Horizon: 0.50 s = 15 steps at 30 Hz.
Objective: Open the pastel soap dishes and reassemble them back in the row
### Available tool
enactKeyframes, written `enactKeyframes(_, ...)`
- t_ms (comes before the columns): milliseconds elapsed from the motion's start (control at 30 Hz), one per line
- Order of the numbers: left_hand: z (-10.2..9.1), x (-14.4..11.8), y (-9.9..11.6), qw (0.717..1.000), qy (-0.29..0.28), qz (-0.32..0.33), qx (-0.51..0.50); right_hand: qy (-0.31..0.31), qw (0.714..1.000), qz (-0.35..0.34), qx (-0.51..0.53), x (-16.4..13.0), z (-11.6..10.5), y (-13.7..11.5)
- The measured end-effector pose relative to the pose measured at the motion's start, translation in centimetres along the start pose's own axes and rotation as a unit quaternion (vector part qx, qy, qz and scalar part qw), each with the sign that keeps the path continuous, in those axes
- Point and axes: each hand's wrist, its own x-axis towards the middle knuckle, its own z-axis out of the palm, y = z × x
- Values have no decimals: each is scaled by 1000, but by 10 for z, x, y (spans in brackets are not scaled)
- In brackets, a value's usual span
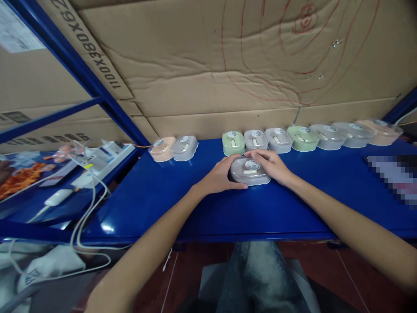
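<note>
A grey plastic box with a clear lid [250,173] rests on the blue tabletop [156,200] in front of me. It has a round sticker and a small white piece on its top. My left hand [221,176] wraps around the box's left side, thumb along the near edge. From the right, my right hand [271,164] presses on the far right of the lid, fingers together. Right behind the box stand a green lidded box [233,143] and a grey lidded box [256,141].
More lidded boxes line the back, among them an orange one [162,149] at left and another orange one [379,131] at right. A cardboard wall [195,56] rises behind. White cables [93,191] and a power strip [104,163] lie left. A pixelated patch [394,176] sits right.
</note>
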Motion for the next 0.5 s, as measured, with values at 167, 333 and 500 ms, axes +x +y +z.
enactKeyframes(167, 4, -1, -2, 1000, 4, 20, 21, 59, 992, 68, 85, -1, 4, 5)
enactKeyframes(333, 6, -2, 3, 996, 14, 81, 31, 107, 982, 98, 117, -1, 8, 5)
enactKeyframes(500, 5, -2, 5, 995, 1, 98, 20, 99, 987, 74, 103, -1, 10, 5)
